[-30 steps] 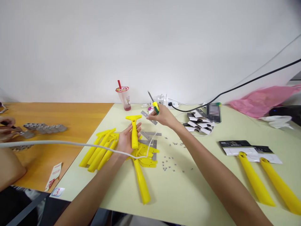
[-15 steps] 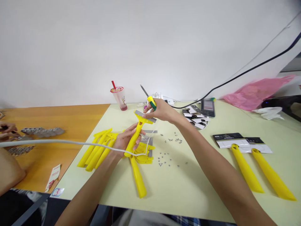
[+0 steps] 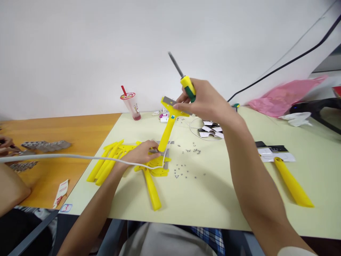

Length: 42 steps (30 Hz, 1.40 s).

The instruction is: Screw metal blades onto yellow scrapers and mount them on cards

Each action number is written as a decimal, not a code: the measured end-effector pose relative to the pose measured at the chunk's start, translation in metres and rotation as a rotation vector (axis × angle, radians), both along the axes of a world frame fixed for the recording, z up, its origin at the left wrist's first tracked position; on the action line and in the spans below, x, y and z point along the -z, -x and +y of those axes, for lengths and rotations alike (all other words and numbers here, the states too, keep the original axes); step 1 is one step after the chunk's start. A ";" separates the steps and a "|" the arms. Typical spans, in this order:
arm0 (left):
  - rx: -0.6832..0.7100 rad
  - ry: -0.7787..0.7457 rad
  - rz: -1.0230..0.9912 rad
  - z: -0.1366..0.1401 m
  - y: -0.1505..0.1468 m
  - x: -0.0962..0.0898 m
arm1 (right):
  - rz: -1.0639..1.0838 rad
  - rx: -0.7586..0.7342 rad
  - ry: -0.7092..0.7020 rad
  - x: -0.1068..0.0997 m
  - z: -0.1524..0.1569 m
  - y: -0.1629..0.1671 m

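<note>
My right hand (image 3: 206,101) is raised and closed around a screwdriver (image 3: 188,85) with a yellow and green handle, its shaft pointing up and left. The same fingers pinch the head of a yellow scraper (image 3: 167,133), which carries a grey metal plate (image 3: 169,101) along its top edge. Low over the pile, my left hand (image 3: 144,152) has its fingertips closed on a thin grey metal plate (image 3: 155,151), close to the scraper's handle end. Beneath it lie yellow scraper parts (image 3: 160,172) and a yellow scraper handle (image 3: 152,190).
Small screws (image 3: 181,170) lie scattered mid-table. Further yellow handles (image 3: 106,161) are at left, a packaged scraper (image 3: 293,181) at right. A drink cup (image 3: 131,106) stands by the wall. A white cable (image 3: 80,155) crosses in front. Another person's hand (image 3: 6,144) shows at far left.
My right hand has risen to the upper right, carrying the scraper and screwdriver. My left hand has let go of the scraper handle and closed on a metal plate at the pile.
</note>
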<state>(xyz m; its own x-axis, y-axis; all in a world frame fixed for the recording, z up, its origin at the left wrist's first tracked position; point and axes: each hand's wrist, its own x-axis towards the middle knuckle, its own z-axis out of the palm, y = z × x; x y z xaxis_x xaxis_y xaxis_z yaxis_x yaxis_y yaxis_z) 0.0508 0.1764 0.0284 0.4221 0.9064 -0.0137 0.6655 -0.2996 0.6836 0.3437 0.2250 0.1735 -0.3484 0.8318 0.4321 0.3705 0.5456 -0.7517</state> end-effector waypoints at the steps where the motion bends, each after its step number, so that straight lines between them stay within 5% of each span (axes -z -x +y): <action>1: 0.041 0.002 0.049 0.002 -0.001 -0.002 | -0.005 0.022 -0.022 -0.005 -0.005 -0.007; 8: 0.214 0.144 0.168 0.028 -0.020 -0.004 | -0.044 0.173 -0.178 -0.030 -0.033 -0.055; 13: 0.174 0.252 0.156 0.037 -0.023 -0.005 | -0.028 0.268 -0.237 -0.039 -0.045 -0.081; 18: 0.112 0.180 0.106 0.039 -0.018 -0.022 | -0.031 0.319 -0.240 -0.040 -0.047 -0.091; 25: 0.031 -0.225 -0.098 0.042 -0.014 -0.090 | -0.084 0.258 -0.202 -0.032 -0.032 -0.080; 30: -0.039 -0.494 -0.169 0.021 -0.028 -0.156 | -0.161 0.202 -0.139 -0.025 -0.020 -0.063; 33: -0.039 -0.650 -0.329 0.010 -0.039 -0.178 | -0.173 0.200 -0.106 -0.021 -0.015 -0.056; 37: 0.022 -0.712 -0.559 0.011 -0.047 -0.180 | -0.191 0.192 -0.049 -0.014 -0.008 -0.051; 42: 0.091 -0.481 -0.582 0.029 -0.049 -0.162 | -0.165 0.115 0.047 -0.004 0.004 -0.043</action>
